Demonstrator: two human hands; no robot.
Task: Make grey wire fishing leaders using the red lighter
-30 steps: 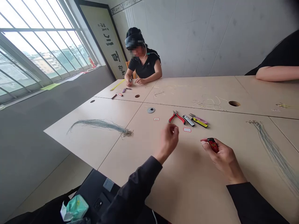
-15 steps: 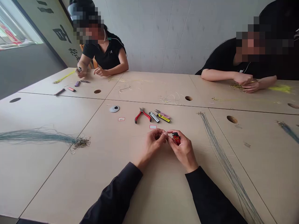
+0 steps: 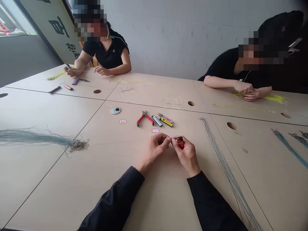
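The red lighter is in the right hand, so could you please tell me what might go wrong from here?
If lit, the red lighter in the right hand might burn the left hand, which is close by. The left bluish bundle has loose strands and heaped ends, so it could tangle if pulled.

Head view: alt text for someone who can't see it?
Left hand and right hand meet at the fingertips over a table, the right holding a red lighter, the left apparently pinching a fine line. Red-handled pliers lie beyond, with strand bundles either side.
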